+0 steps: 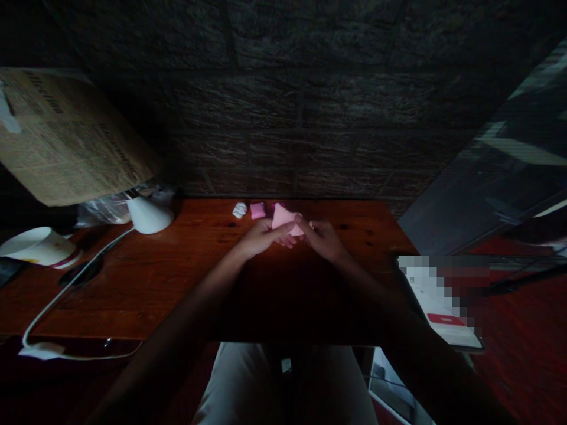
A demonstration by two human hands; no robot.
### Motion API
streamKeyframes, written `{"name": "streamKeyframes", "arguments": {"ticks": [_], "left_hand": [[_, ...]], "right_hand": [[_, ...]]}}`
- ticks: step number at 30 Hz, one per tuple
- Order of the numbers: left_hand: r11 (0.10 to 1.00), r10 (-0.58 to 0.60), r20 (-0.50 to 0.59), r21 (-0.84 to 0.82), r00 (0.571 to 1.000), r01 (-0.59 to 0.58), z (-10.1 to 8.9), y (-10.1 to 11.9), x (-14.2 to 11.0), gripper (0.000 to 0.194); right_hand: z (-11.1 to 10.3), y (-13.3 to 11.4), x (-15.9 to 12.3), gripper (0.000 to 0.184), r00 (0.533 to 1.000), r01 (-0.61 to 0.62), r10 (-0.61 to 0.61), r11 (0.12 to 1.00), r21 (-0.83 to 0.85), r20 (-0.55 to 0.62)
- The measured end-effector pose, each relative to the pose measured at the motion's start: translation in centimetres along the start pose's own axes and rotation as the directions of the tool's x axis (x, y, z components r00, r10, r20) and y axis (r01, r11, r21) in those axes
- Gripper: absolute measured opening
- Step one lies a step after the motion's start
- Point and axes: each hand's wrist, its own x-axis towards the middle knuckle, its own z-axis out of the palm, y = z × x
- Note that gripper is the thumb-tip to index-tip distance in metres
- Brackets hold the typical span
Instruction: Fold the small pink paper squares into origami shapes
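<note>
A light pink piece with a pointed corner (283, 217), whose material I cannot make out, is held up between both hands over the wooden table. My left hand (262, 237) is closed on its left and lower side, with the thumb across its front. From the right, my right hand (322, 236) grips it too, thumb pressed near its edge. Just behind the hands lie a crumpled white lump (240, 209) and a small pink square pad (257, 211). A magenta item (277, 205) is mostly hidden behind the held piece.
On the left of the wooden table (146, 295) stand a lamp (150, 213) with a printed paper shade (75, 136) and a tilted paper cup (39, 247). A white cord (80, 274) crosses there. A tablet-like screen (443, 307) is at the right edge. A dark brick wall (283, 118) rises behind.
</note>
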Motion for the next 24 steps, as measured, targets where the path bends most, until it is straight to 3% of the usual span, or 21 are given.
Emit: {"name": "streamKeyframes", "arguments": {"ticks": [9, 16, 19, 24], "left_hand": [[0.999, 0.030, 0.039, 0.038, 0.999, -0.031, -0.56, -0.16, -0.16, 0.045], [0.999, -0.034, 0.035, 0.004, 0.999, 0.034, -0.34, 0.02, -0.03, 0.056], [0.996, -0.064, 0.013, -0.062, 0.998, 0.065, -0.34, 0.22, 0.05, 0.060], [0.999, 0.007, -0.067, -0.042, 0.998, -0.010, -0.38, -0.03, 0.19, 0.049]], "right_hand": [[0.02, -0.01, -0.06, 0.075, 1.000, 0.007, -0.007, 1.000, -0.004, -0.020], [-0.13, -0.09, 0.02, 0.076, 1.000, 0.002, -0.003, 1.000, -0.018, -0.013], [-0.18, -0.11, 0.01, 0.075, 1.000, 0.000, 0.000, 1.000, -0.011, 0.015], [-0.01, -0.04, -0.05, 0.075, 0.999, 0.000, 0.002, 0.999, -0.037, 0.054]]}}
